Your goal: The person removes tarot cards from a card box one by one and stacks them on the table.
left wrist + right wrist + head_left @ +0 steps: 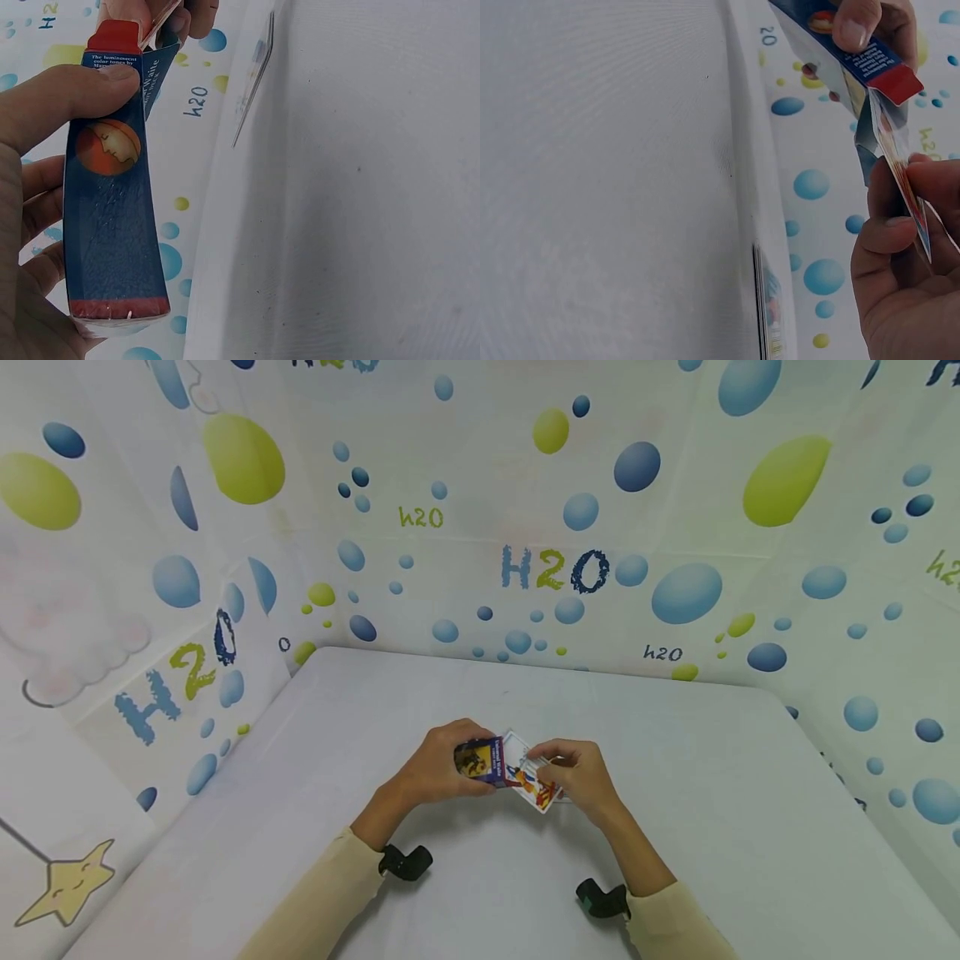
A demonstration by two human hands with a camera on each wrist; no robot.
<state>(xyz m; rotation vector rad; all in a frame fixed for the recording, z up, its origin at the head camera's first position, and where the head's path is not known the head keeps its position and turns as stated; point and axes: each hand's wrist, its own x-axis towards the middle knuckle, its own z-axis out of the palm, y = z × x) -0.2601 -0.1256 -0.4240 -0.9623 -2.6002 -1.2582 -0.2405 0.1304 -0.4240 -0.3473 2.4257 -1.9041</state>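
In the head view my left hand [438, 768] grips a dark blue tarot card box [477, 762] with a yellow picture on its face. Its side, with a round portrait and a red end flap, fills much of the left wrist view, the thumb pressing near the flap. Between finger and thumb, my right hand [583, 777] pinches colourful cards [534, 787] at the box's open end. Edge-on in the right wrist view, the cards [900, 161] reach up to the opening; how many there are, I cannot tell.
Below the hands, a thin stack of cards [771, 307] lies on the white-covered table [495, 885]; the right wrist view shows it edge-on. A white curtain [480, 527] printed with bubbles and H2O lettering rises behind the table and along its sides.
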